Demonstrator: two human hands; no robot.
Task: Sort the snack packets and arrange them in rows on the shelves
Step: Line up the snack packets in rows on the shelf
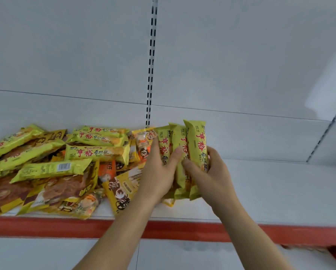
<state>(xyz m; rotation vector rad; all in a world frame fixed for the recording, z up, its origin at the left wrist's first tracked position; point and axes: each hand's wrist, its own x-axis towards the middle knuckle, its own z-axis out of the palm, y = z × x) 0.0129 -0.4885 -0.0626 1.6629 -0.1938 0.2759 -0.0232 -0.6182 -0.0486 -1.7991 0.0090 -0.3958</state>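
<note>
Three long yellow-green snack packets (184, 151) with red lettering stand side by side, end toward the back wall, on the white shelf (270, 191). My left hand (159, 172) grips the leftmost two, thumb laid across their fronts. My right hand (212, 172) grips the rightmost packet from the right side. Left of them lies a loose heap of mixed packets (52, 168): more yellow-green ones, brown-and-yellow noodle packs and orange-yellow bags.
The shelf has a red front edge strip (46, 227). A slotted upright (150, 75) runs up the white back wall. The shelf surface to the right of my hands is bare white.
</note>
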